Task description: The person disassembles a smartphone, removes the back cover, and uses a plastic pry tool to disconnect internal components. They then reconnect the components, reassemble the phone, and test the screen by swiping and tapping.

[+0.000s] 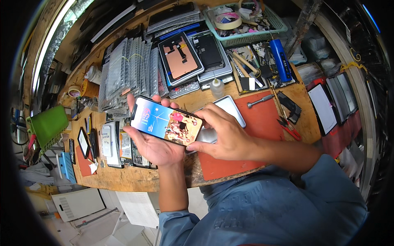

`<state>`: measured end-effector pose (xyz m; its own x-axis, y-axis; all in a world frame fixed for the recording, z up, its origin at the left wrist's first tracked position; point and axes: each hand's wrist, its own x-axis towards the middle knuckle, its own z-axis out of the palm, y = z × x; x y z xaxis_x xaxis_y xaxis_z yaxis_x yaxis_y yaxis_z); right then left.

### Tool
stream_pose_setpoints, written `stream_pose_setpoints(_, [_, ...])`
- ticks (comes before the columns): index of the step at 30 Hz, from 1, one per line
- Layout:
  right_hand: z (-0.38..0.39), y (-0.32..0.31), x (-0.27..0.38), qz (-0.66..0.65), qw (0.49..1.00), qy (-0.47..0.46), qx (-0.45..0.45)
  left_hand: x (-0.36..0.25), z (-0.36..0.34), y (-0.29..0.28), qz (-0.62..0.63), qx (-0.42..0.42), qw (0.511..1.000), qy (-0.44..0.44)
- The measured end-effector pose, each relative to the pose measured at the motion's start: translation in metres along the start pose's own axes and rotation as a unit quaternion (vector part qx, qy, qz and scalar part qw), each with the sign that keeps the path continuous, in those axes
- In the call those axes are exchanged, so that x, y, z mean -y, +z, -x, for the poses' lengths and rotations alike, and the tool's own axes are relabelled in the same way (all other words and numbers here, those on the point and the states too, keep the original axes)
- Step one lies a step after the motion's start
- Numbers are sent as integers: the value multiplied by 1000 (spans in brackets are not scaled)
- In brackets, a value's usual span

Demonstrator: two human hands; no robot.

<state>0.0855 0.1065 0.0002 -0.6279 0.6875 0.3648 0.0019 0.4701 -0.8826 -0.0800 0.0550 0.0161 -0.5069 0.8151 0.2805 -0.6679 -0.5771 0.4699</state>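
Note:
A smartphone [166, 121] with its screen lit is held up between both of my hands over the workbench. My left hand [158, 145] cradles it from below, with the thumb along the near edge and fingertips showing past the far edge. At the phone's right end my right hand [219, 135] grips the corners between thumb and fingers. The screen has a blue part on the left and a colourful picture on the right. Beneath my right hand lies a silver tray-like piece [230, 107], partly hidden, on an orange-red mat [262, 123].
Bubble-wrapped packs [127, 69] stand stacked at the back left, beside opened tablet parts [180, 57]. A green basket [246, 35] holds tape and small items. Right of the mat lie red-handled pliers [291, 130], and a blue electric screwdriver [280, 59] stands behind. A small bottle [216, 87] stands mid-bench.

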Motion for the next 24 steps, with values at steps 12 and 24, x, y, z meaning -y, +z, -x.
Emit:
stream_pose_setpoints(12, [-7, -12, -13, -237, 960, 137, 57, -1, -2, 6, -190, -35, 981, -23])
stream_pose_setpoints(24, [-18, -23, -5, -325, 935, 122, -64, 24, 20, 25, -327, 73, 930, -150])
